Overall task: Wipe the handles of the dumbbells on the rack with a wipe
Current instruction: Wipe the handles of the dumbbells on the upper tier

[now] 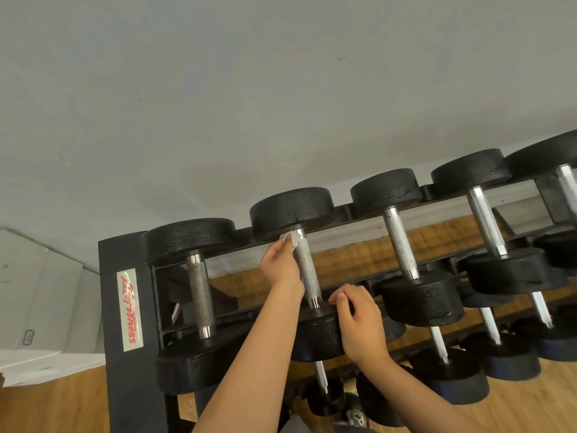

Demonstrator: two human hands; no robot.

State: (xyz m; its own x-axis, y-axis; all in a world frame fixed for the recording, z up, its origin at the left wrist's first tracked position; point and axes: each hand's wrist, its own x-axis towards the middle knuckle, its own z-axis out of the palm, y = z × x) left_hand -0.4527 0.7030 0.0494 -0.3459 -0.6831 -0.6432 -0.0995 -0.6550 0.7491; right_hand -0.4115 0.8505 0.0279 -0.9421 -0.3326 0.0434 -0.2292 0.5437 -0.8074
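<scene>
Several black dumbbells with knurled steel handles lie across the top tier of a black rack (123, 307). My left hand (281, 265) holds a small white wipe (290, 237) against the far end of the second dumbbell's handle (309, 276), just under its far head. My right hand (359, 320) rests with curled fingers on that dumbbell's near head (318, 334), gripping its top edge. The first dumbbell's handle (201, 298) lies to the left; two more handles (401, 243) (485, 221) lie to the right.
A lower tier holds several smaller dumbbells (443, 367) with thin white handles. The rack's left upright carries a silver label with red lettering (130, 310). Behind the rack is a grey wall (218, 104); wood floor (53, 407) lies at the bottom left.
</scene>
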